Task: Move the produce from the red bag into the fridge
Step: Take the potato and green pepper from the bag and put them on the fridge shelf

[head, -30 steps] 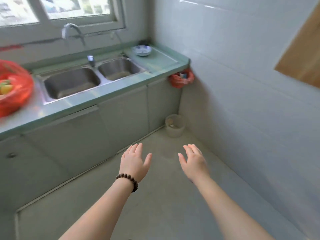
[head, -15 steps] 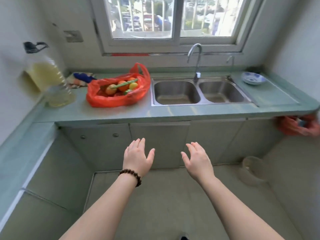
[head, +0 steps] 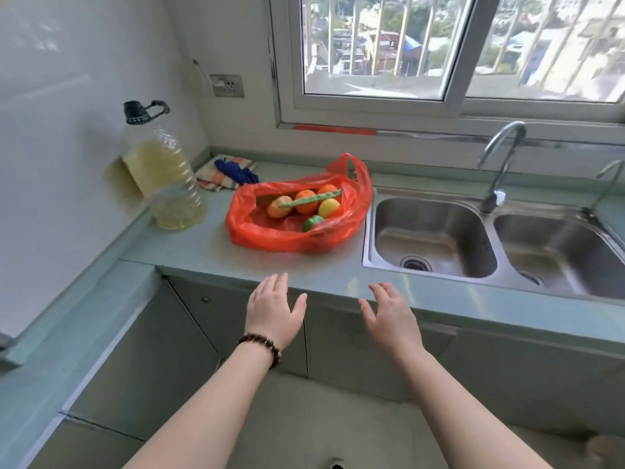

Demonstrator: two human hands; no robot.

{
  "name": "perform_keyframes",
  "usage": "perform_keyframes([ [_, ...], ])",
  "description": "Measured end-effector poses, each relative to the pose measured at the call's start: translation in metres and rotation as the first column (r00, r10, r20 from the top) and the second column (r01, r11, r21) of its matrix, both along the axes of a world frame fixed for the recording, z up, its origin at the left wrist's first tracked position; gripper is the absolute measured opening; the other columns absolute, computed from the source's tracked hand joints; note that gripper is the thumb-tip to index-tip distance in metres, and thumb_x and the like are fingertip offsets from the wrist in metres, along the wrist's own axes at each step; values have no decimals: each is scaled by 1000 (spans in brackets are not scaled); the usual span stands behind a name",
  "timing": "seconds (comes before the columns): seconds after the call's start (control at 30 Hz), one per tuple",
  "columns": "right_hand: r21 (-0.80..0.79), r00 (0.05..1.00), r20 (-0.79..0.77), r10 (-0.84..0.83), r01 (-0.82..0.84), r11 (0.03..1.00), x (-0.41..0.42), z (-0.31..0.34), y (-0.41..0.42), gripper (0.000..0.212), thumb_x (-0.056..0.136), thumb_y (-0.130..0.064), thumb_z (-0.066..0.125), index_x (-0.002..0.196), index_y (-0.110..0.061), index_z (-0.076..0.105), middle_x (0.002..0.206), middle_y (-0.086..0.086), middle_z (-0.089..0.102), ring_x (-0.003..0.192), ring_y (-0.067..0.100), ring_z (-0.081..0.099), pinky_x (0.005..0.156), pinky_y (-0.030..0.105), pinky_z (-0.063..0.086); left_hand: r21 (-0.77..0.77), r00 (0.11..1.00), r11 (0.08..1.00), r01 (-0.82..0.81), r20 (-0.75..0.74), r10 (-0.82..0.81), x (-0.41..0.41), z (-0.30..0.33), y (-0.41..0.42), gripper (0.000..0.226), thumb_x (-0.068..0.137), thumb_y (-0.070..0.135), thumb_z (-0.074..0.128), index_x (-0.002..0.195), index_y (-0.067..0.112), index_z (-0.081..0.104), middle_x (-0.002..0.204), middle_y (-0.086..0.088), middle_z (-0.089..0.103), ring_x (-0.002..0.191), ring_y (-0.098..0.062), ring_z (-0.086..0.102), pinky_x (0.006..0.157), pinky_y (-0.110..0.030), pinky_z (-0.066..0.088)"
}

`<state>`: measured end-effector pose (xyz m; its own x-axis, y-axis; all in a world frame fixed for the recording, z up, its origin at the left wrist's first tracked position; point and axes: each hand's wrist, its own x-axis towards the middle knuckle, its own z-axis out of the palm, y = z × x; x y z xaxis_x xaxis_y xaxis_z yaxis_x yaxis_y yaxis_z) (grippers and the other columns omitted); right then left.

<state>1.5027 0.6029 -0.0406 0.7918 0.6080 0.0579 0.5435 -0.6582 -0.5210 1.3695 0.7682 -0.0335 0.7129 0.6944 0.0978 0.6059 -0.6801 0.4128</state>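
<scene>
While both hands hang in the air just short of the counter's near edge [head: 338, 282], palms down with fingers straight and loosely spread, neither one touches or holds anything. Left hand [head: 274, 311] wears a bead bracelet [head: 262, 346]; right hand [head: 392, 319] is beside it, a gap between them. Farther back on the green counter lies the red bag [head: 297, 211], mouth open, holding oranges [head: 306, 201], a lemon [head: 328, 208], a green fruit [head: 313, 223] and a long green bean pod [head: 309, 199]. Bare countertop separates bag from near edge. Just right of the bag is the double sink [head: 436, 231]; to its left stands an oil bottle [head: 162, 177], with a folded cloth [head: 226, 172] behind.
</scene>
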Motion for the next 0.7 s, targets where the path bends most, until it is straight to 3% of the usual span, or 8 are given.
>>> perform_keyframes([
  [0.2, 35, 999, -11, 44, -43, 998, 74, 3, 59, 46, 93, -32, 48, 132, -8, 47, 136, 8, 46, 129, 22, 37, 106, 32, 29, 2, 1000, 1000, -24, 6, 24, 58, 7, 50, 62, 92, 43, 45, 143, 10, 33, 148, -8, 36, 139, -20, 27, 115, -35, 21],
  [0.5, 44, 996, -43, 84, -83, 996, 115, -12, 146, 47, 92, -38, 48, 132, -12, 46, 136, 4, 46, 128, 20, 38, 106, 34, 32, -6, 998, 999, -48, 29, 48, 98, -3, 136, 60, 91, 40, 50, 140, 8, 37, 145, -10, 40, 136, -22, 31, 114, -36, 23],
  [0.7, 44, 999, -33, 32, -31, 999, 133, -19, 213, 49, 89, -37, 54, 132, -14, 47, 139, 4, 45, 131, 20, 37, 109, 34, 30, -33, 995, 997, 69, 75, -67, 129, -16, 221, 60, 88, 35, 56, 139, 9, 40, 143, -11, 42, 135, -23, 34, 113, -35, 26],
])
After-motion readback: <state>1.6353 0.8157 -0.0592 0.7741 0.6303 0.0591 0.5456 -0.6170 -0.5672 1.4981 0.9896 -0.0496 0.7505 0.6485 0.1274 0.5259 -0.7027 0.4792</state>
